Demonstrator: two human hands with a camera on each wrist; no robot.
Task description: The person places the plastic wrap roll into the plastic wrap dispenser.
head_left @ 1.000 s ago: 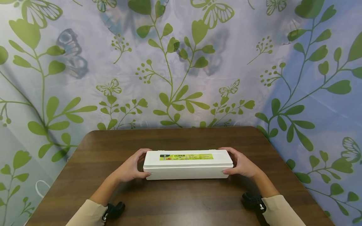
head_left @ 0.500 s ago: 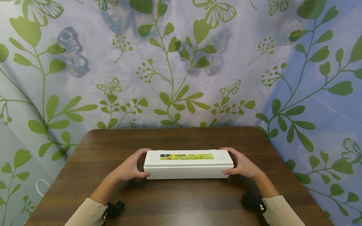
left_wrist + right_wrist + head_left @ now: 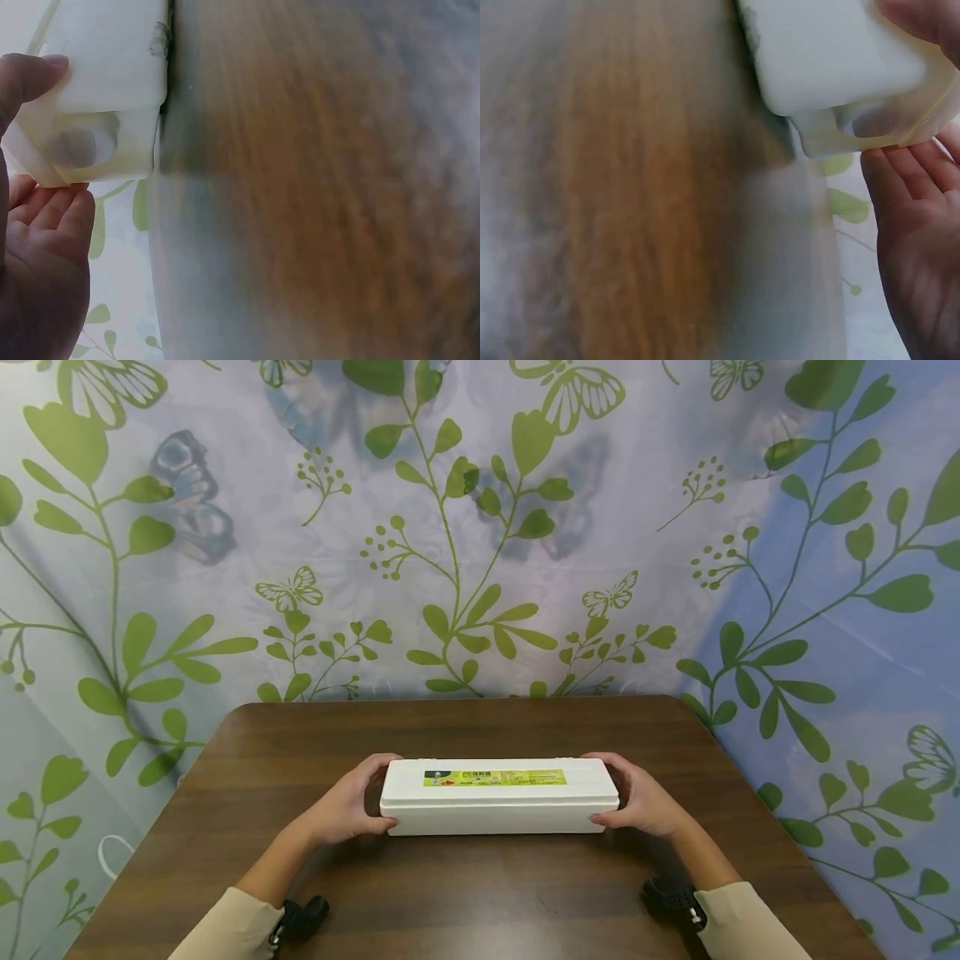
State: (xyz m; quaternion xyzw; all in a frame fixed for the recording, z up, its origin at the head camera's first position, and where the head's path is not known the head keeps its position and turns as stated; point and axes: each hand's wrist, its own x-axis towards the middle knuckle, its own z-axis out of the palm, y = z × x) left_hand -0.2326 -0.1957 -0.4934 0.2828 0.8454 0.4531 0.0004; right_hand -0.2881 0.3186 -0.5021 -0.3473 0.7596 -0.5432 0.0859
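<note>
A long white cling film box (image 3: 498,818) with a yellow-green label (image 3: 525,777) lies crosswise on the brown table, its lid down. My left hand (image 3: 347,806) grips its left end, thumb on the front face and fingers at the back. At the opposite end, my right hand (image 3: 648,797) holds it the same way. The left wrist view shows the thumb against the box (image 3: 105,82) and a round hollow in its end. In the right wrist view, fingertips of the right hand (image 3: 922,240) meet the back edge of the box (image 3: 832,60).
The wood-grain table (image 3: 480,893) has rounded far corners. Behind it hangs a curtain (image 3: 480,527) with green leaves and butterflies. A black wrist strap (image 3: 302,917) sits below the left hand, another strap (image 3: 671,897) below the right. A white loop (image 3: 112,856) shows beyond the left table edge.
</note>
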